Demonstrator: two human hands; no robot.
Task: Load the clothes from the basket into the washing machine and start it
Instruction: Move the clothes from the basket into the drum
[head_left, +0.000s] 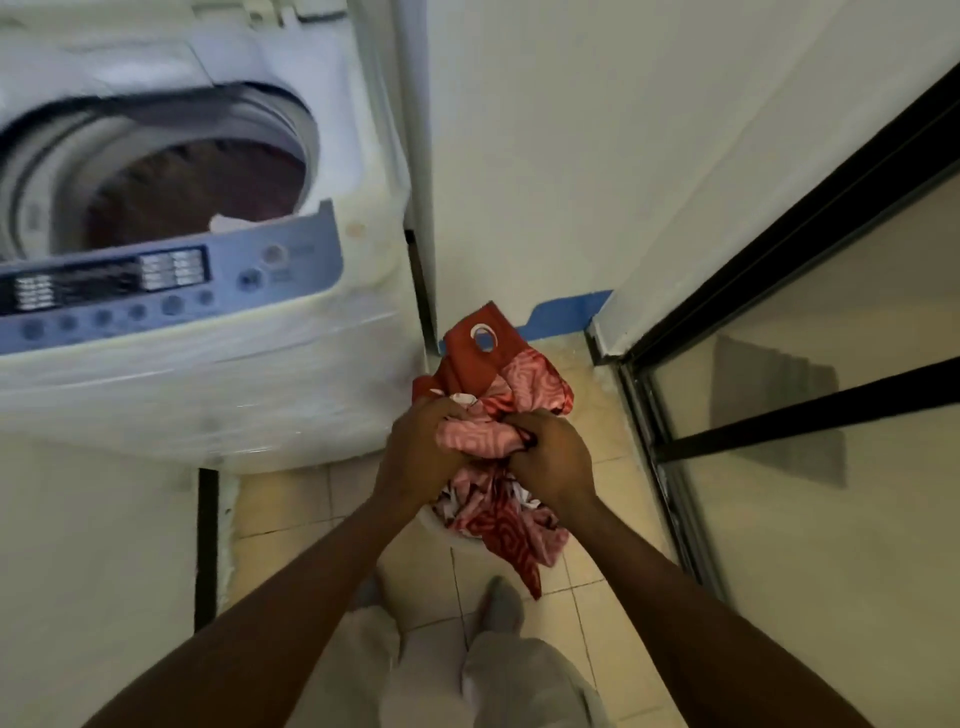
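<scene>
Head view, blurry. Both hands at centre frame, close together, fingers curled into one bunched cloth. Left hand (421, 447) grips the wad from the picture's left side, knuckles up. Right hand (553, 457) pinches a fold on the right side, fist tight. Hands nearly touching, cloth between them.

Cloth (524, 384): red and pink, swirl pattern, plain red band on top with a metal-ringed eyelet (483, 338). Its upper part stands above the hands; the rest hangs below them and trails to a point lower centre. Held off the floor, to the right of the washer, not over the drum.

Basket (435, 521): only a sliver of pale rim shows under the hanging cloth, rest hidden.

Washing machine (208, 389), upper left of frame, white top-loader, lid up. Drum (78, 171) open, dark reddish laundry (208, 182) already inside, a small white piece (228, 223) at the near edge. Blue-grey control panel (171, 291) along the front with round buttons and a dark display; labels unreadable.

Tiled floor (291, 499), beige. Blue tape (566, 312) at the wall base behind the cloth. Black-framed glass door (779, 415) fills the right side. Light trousers (519, 675) and a grey shoe (501, 603) at bottom centre.
</scene>
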